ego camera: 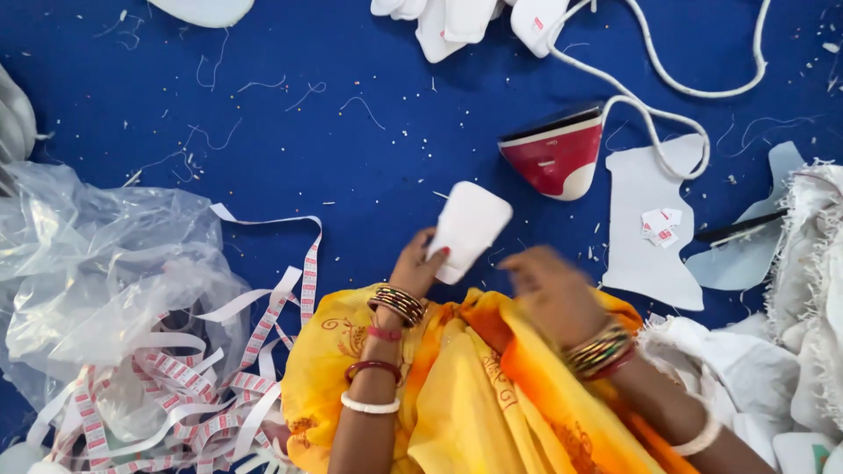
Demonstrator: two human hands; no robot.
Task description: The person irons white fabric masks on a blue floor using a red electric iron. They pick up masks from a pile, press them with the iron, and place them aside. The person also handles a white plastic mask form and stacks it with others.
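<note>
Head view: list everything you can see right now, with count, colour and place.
cloth piece: one, white, centre, in left hand
iron: one, red and white, upper right of centre
cord: one, white, top right
label ribbon: tangled heap, white and red, lower left
plastic bag: one, clear, left
table: one, blue, strewn with threads
garment: one, yellow-orange, bottom centre
left hand: holds the cloth piece
right hand: blurred, grip unclear
</note>
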